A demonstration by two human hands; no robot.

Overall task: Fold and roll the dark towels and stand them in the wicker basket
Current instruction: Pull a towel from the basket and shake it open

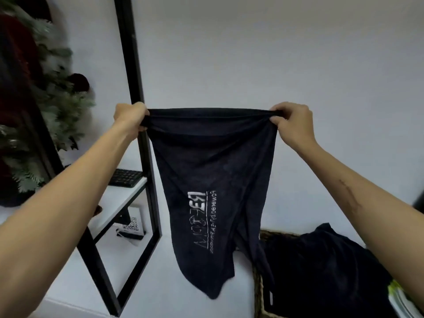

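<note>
A dark navy towel (211,171) with white printed lettering hangs in the air in front of the white wall. My left hand (130,117) grips its upper left corner and my right hand (291,121) pinches its upper right corner, so the top edge is stretched taut between them. The towel's lower end dangles over the white surface. At the lower right stands the wicker basket (258,292), with more dark towels (325,267) heaped loosely in and over it.
A black metal shelf frame (146,157) rises left of the towel, with a black keyboard (125,177) on its white shelf and a QR-code card (132,227) below. A decorated fir tree (46,106) fills the far left. Yellow-green papers (399,294) lie at the right edge.
</note>
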